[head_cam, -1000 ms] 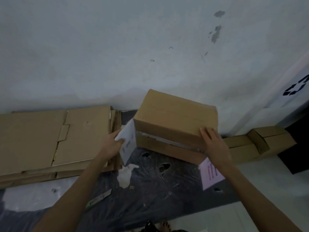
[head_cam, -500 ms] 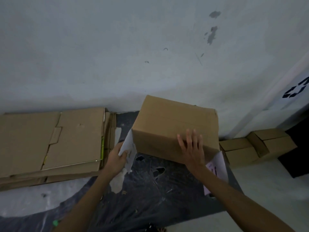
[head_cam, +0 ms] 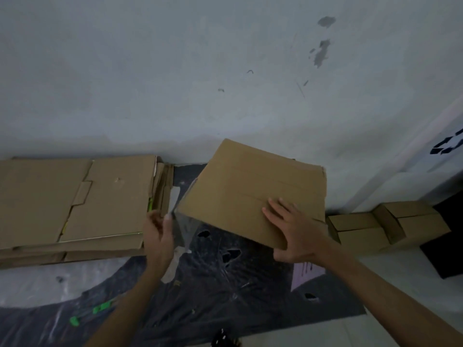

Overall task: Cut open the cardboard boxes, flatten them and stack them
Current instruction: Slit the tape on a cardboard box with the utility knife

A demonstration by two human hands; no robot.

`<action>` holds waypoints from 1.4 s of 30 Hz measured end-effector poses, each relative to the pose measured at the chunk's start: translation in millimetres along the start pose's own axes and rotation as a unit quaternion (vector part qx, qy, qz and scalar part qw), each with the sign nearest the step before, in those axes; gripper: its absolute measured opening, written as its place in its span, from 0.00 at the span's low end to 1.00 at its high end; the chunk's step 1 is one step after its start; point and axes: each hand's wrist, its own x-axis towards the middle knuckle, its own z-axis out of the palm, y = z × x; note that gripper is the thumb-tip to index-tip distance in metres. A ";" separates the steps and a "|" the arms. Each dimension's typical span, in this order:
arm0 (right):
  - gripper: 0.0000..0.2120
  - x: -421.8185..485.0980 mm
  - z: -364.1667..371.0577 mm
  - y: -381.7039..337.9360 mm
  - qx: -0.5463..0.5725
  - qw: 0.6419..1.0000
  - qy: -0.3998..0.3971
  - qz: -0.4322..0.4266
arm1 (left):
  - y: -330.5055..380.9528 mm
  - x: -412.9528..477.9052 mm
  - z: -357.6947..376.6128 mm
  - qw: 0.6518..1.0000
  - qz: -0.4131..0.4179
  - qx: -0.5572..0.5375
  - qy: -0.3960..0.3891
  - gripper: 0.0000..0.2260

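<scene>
Steadying the tilted cardboard box [head_cam: 250,191] over the floor sheet [head_cam: 225,296], beside the flattened stack [head_cam: 75,201], we are pressing our right hand [head_cam: 293,231] flat on it while our left hand [head_cam: 159,234] is pinching the pale label [head_cam: 179,221] at its corner.

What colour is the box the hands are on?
Plain brown box, seen best in the head view.

Floor [head_cam: 400,309], my view: dark torn plastic sheet [head_cam: 213,296] spread on it; flattened cardboard stack [head_cam: 75,209] at my left; small boxes [head_cam: 363,229] right; pink paper [head_cam: 305,274] on the sheet.
</scene>
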 end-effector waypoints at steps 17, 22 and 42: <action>0.32 7.4 -47.7 20.2 0.352 0.935 -0.042 0.011 | 3.1 -22.9 127.4 0.662 0.306 0.565 -0.385 0.22; 0.34 7.5 -42.8 14.6 0.337 0.941 -0.021 0.010 | -64.3 -63.4 81.1 0.665 0.239 0.534 -0.464 0.19; 0.35 115.7 71.2 -114.7 0.212 0.970 0.043 -0.106 | -17.1 131.2 -64.0 0.953 -0.204 0.172 -0.143 0.21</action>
